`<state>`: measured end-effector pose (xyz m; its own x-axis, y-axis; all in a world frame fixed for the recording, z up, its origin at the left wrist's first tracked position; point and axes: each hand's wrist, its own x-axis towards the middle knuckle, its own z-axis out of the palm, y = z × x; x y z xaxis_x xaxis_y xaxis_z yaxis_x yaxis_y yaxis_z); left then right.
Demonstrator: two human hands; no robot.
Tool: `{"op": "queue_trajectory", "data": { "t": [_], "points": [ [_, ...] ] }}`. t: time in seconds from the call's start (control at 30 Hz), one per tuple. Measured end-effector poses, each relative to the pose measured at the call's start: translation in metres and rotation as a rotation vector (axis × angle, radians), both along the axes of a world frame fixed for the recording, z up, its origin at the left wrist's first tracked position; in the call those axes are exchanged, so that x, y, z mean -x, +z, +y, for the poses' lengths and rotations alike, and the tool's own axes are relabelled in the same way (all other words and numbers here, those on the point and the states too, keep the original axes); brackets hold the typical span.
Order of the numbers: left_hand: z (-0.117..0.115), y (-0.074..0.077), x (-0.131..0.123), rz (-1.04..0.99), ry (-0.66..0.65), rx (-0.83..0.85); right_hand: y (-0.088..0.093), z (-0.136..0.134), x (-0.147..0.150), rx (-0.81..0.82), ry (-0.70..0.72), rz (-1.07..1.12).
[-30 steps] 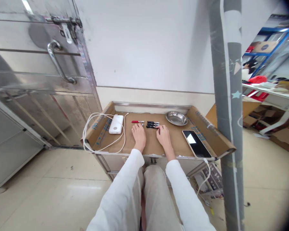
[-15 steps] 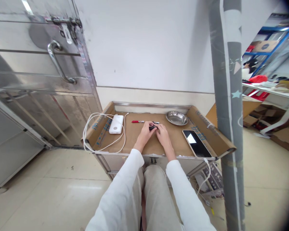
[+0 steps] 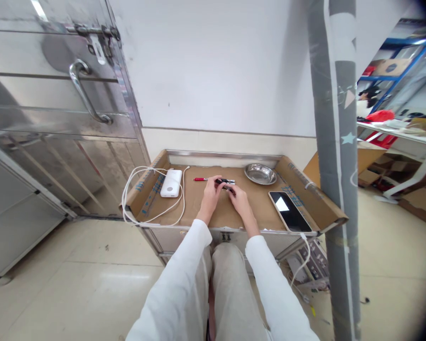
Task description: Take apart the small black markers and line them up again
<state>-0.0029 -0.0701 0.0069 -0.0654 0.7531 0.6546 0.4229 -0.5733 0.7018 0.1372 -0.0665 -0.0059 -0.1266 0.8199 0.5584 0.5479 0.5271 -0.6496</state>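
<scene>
My left hand and my right hand meet over the middle of a cardboard-lined tray table. Both pinch a black pen between their fingertips, left on one end, right on the other. A second black pen lies just behind the hands. Left of the black pens a red pen rests on the cardboard. A shallow steel dish sits at the back right.
A white power bank with a looped white cable lies at the left. A phone with a dark screen lies at the right. A grey padded pole stands right of the table, a steel cabinet door left.
Both hands were flat on the cardboard in front of the pens. They have since closed together on a black pen and lifted it slightly off the surface.
</scene>
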Motion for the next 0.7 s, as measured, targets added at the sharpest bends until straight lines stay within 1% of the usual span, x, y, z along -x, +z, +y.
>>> {"op": "queue_trajectory", "data": {
  "t": [0.17, 0.3, 0.6, 0.7],
  "points": [
    [-0.0012, 0.0043, 0.0029, -0.050, 0.103, -0.012, 0.0000, -0.0010, -0.0006, 0.040, -0.010, 0.048],
    [0.0003, 0.0037, 0.0047, -0.087, 0.138, -0.009, 0.0006, -0.0016, -0.0012, 0.038, -0.044, 0.066],
    [0.0033, 0.0010, 0.0052, -0.055, 0.091, 0.053, -0.0021, 0.0011, -0.0040, 0.013, -0.108, 0.117],
    [0.0030, 0.0007, 0.0048, 0.000, 0.015, 0.085, -0.0008, 0.0004, -0.0048, -0.019, -0.146, 0.102]
  ]
}}
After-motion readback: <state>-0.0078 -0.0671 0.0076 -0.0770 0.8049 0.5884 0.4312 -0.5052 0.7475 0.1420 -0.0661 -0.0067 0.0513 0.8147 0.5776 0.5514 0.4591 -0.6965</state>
